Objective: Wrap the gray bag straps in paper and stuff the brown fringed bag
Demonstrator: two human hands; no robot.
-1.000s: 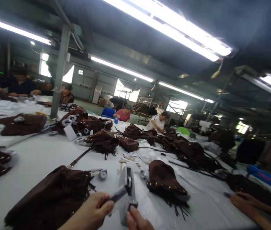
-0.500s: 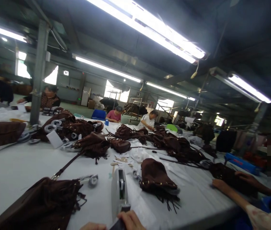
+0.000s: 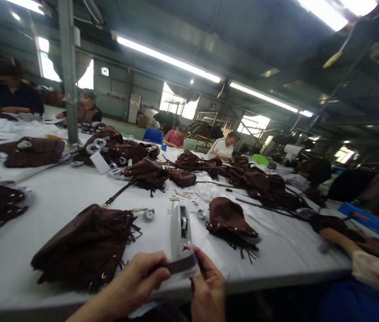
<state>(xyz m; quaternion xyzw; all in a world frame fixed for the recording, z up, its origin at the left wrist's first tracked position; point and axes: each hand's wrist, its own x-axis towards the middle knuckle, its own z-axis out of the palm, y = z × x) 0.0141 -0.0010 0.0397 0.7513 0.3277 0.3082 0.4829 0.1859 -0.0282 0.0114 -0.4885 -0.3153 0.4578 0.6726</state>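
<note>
My left hand (image 3: 137,281) is closed on one end of a dark brown strap (image 3: 178,264), thumb on top. At the strap's other end my right hand (image 3: 208,281) pinches it, together with a thin whitish wrapping (image 3: 189,273). Just beyond my fingers stands a white tape dispenser (image 3: 176,232) on the table. A brown fringed bag (image 3: 85,243) lies left of my hands. Another brown bag (image 3: 231,217), smaller, with fringe and metal eyelets, rests to the right of the dispenser.
More brown bags (image 3: 256,181) are heaped across the white-covered table (image 3: 286,250). A grey post (image 3: 67,76) rises at its left. At the right a co-worker's arm (image 3: 340,243) reaches over a bag, near a blue box (image 3: 364,219). Several people sit along the far side.
My view has tilted down and turned left. Both hands have come up from the bottom edge, and the strap between them now shows more fully.
</note>
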